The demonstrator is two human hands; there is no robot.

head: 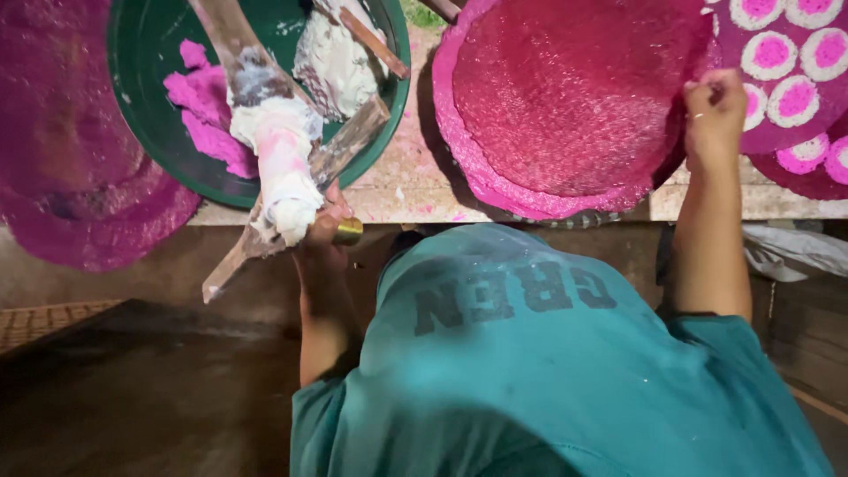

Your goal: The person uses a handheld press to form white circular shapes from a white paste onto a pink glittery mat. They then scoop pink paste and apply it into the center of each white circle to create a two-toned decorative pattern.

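My left hand (325,228) is closed around a small golden cylinder (349,231), at the lower end of a wooden paddle (340,150). A lump of white and pink dough (283,168) clings to the paddle right above the hand. The paddle leans out of a green basin (146,106) that holds pink dough (208,106) and white dough (336,66). My right hand (714,110) is closed in a pinch on the right edge of a round pink woven tray (565,97), which lies on top of other such trays.
A tray of several round white cakes with pink centres (786,62) lies at the top right. A large pink woven mat (71,168) covers the left. Everything rests on a pale ledge (406,190). My teal shirt (548,371) fills the lower frame, with a dark floor below left.
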